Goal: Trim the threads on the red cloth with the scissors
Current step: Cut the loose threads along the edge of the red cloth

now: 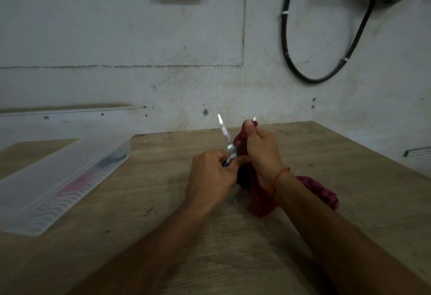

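The right hand (261, 154) pinches the red cloth (261, 203) in curled fingers (250, 129), lifting it off the worktop (163, 236). Just left of the cloth, the left hand (210, 178) grips the scissors (225, 131) (blades spread, pointing up). A clear box (58, 178) lies well left of the cloth, with a grey wall (116, 38) behind.

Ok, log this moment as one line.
left hand: grips scissors, blade up | right hand: pinches red cloth, held up | cloth end: on table

box (58, 185) on table (210, 236), left of cloth (261, 203)
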A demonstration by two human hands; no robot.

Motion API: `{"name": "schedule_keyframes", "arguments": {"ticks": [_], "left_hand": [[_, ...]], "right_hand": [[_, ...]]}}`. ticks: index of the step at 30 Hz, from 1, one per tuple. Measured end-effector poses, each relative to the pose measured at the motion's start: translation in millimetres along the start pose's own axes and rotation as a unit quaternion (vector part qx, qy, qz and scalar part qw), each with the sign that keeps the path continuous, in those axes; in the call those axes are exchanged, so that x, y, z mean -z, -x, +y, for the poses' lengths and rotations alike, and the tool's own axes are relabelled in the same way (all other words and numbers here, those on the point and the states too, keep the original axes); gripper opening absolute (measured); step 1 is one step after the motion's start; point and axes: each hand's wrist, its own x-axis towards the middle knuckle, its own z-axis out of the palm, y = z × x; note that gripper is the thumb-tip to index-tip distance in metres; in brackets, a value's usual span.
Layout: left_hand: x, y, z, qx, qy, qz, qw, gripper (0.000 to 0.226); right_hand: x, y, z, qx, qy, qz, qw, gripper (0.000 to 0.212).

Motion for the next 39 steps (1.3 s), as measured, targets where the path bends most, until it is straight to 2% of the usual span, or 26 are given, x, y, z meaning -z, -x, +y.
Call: {"name": "schedule_keyframes", "arguments": {"ticks": [2, 4, 8, 10, 15, 24, 27, 30, 32, 35, 39], "left_hand": [[7, -1, -6, -0.001, 0.000, 0.009, 1.000, 0.044], [11, -2, -7, 0.002, -0.001, 0.009, 1.000, 0.045], [3, 0, 1, -0.004, 0.009, 0.002, 1.000, 0.045], [1, 0, 0, -0.001, 0.013, 0.001, 1.000, 0.045], [9, -1, -8, 0.028, 0.011, 0.001, 1.000, 0.047], [12, -5, -12, 0.015, -0.002, 0.009, 1.000, 0.047], [11, -5, -11, 0.023, -0.004, 0.001, 1.000, 0.048], [13, -6, -13, 0.039, 0.012, -0.011, 0.999, 0.045], [14, -8, -14, 0.061, 0.026, -0.046, 0.997, 0.044], [18, -12, -16, 0.081, 0.046, -0.103, 0.990, 0.031], [25, -15, -20, 0.075, 0.035, -0.099, 0.992, 0.029]], "right_hand": [[2, 4, 2, 0.004, -0.031, -0.099, 0.995, 0.030], [5, 3, 6, 0.019, -0.028, -0.120, 0.992, 0.023], [6, -7, 4, 0.056, 0.067, 0.023, 0.996, 0.044], [8, -6, 3, 0.062, 0.065, 0.043, 0.995, 0.050], [14, 0, 6, 0.016, -0.002, -0.128, 0.992, 0.040], [20, -6, 9, -0.049, -0.097, -0.221, 0.969, 0.015], [20, -3, 8, -0.037, -0.093, -0.216, 0.971, 0.011], [18, -3, 8, -0.012, -0.060, -0.167, 0.984, 0.016], [18, -4, 8, 0.002, -0.050, -0.138, 0.989, 0.019], [16, -5, 10, 0.008, -0.058, -0.111, 0.992, 0.028], [18, -3, 9, -0.009, -0.059, -0.183, 0.981, 0.017]]}}
